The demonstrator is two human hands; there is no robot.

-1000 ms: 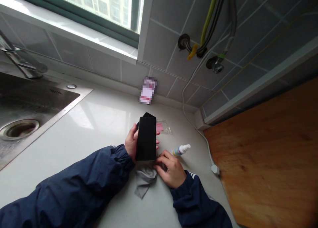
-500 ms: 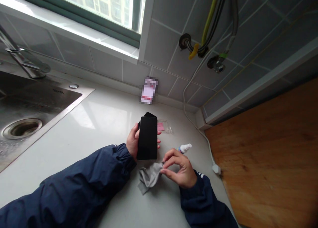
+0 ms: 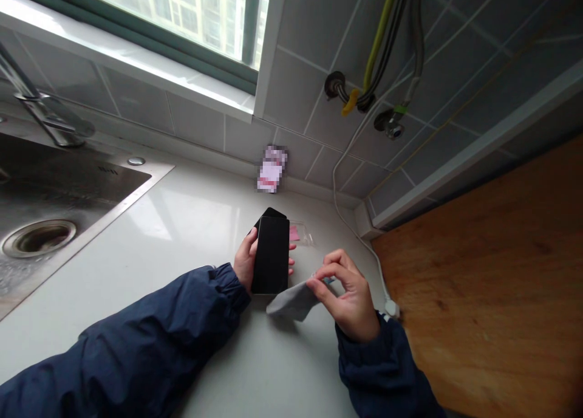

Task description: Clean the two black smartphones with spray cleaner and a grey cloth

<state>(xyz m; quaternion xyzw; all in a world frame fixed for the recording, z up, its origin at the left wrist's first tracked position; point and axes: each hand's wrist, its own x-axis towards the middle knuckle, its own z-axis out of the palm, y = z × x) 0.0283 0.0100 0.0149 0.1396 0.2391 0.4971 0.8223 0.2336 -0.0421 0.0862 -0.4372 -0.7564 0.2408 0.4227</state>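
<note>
My left hand (image 3: 246, 260) is closed around a smartphone (image 3: 271, 257), its dark screen facing up. The thumb lies along the left edge and fingertips show at the right edge. Behind its top, the corner of another flat black thing (image 3: 272, 212) sticks out; most of it is hidden. A thin grey cloth (image 3: 295, 299) hangs from the pinched thumb and fingers of my right hand (image 3: 350, 293), its free end close to the phone's lower edge. Just past the phone, a clear plastic piece with a pink patch (image 3: 294, 233) lies on the counter.
A steel sink (image 3: 159, 170) with a faucet (image 3: 61, 123) is at the left of the white counter (image 3: 136, 242). A blurred-out pink and white thing (image 3: 272, 169) leans at the wall. A white cable (image 3: 334, 181) runs down to the right, beside a wooden board (image 3: 483, 284).
My right hand has moved right and slightly up, drawing the crumpled cloth out straighter. The white bottle tip that showed beside it is now hidden behind the hand. The phone stays nearly in place.
</note>
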